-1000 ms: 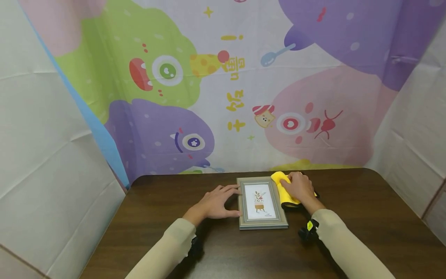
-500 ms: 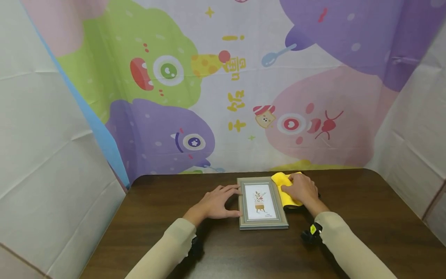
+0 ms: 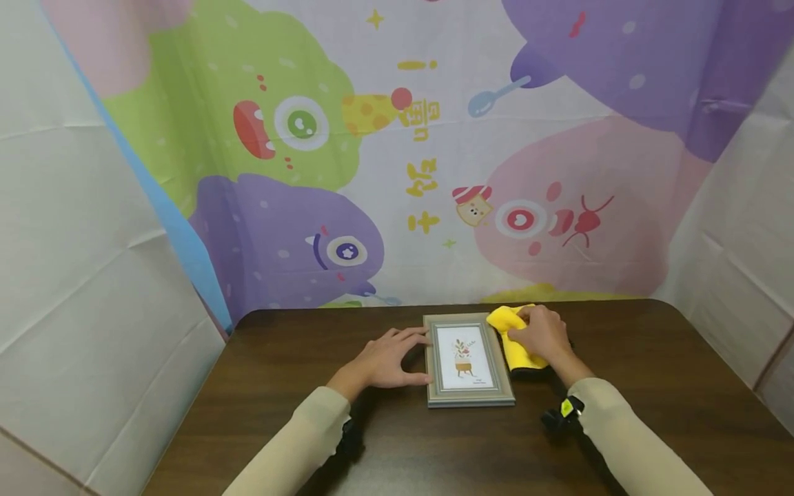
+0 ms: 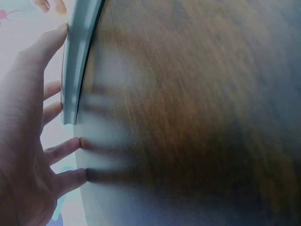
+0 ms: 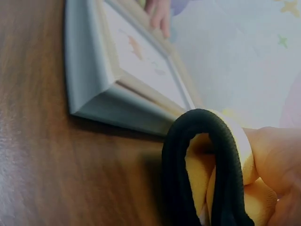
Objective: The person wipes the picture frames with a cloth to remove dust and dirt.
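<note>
A grey-green picture frame with a small plant picture lies flat on the dark wooden table. My left hand rests at its left side, fingers spread and fairly straight, with the thumb and some fingertips touching the edge. In the left wrist view the thumb meets the frame's side, and two lower fingertips reach past its end to the table. Beside the frame's right edge, my right hand pinches a yellow cloth with black trim. The right wrist view shows the cloth folded into a loop near the frame's corner.
The brown table has rounded back corners. Behind it hangs a printed cartoon curtain, and pale sheets stand at the left and right. A black wrist camera sits below my right wrist.
My right hand has shifted slightly to the right, and the cloth has bunched and moved right along the frame's edge. My left hand and the frame stay together, almost unmoved.
</note>
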The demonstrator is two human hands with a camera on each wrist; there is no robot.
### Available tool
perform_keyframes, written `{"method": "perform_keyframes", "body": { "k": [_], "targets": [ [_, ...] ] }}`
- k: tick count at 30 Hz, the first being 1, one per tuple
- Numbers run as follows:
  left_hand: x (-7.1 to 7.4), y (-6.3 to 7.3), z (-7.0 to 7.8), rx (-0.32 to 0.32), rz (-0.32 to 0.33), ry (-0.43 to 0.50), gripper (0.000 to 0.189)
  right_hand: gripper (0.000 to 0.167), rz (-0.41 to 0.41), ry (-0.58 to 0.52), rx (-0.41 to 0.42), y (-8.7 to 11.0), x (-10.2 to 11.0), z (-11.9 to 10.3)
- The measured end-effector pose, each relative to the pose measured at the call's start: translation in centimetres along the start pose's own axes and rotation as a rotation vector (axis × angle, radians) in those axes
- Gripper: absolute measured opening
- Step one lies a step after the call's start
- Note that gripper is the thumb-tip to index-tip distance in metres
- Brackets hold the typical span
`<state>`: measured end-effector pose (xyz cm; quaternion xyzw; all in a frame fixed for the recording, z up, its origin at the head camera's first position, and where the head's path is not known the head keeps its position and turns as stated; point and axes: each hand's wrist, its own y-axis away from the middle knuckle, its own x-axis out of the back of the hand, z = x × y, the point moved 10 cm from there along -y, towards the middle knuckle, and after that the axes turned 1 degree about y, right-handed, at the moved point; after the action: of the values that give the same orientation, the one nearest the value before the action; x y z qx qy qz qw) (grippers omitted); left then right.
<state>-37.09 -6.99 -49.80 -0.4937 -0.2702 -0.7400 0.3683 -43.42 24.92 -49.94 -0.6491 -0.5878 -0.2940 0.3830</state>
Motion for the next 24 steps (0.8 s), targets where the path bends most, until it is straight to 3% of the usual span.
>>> {"method": "perform_keyframes", "body": {
  "k": [6, 18, 24],
  "targets": [
    [0.2, 0.0, 0.0, -0.003, 0.007, 0.0, 0.079, 0.047, -0.028, -0.03, 0.014, 2.3, 3.5, -3.1],
    [0.0, -0.2, -0.3, 0.006, 0.003, -0.003, 0.078, 0.049, -0.123, -0.131, 0.058, 4.5, 4.4, -4.0],
    [-0.1, -0.1, -0.2, 0.004, -0.004, 0.002, 0.079, 0.036, -0.11, -0.159, 0.162, 6.0, 4.8, -5.5]
  ]
}}
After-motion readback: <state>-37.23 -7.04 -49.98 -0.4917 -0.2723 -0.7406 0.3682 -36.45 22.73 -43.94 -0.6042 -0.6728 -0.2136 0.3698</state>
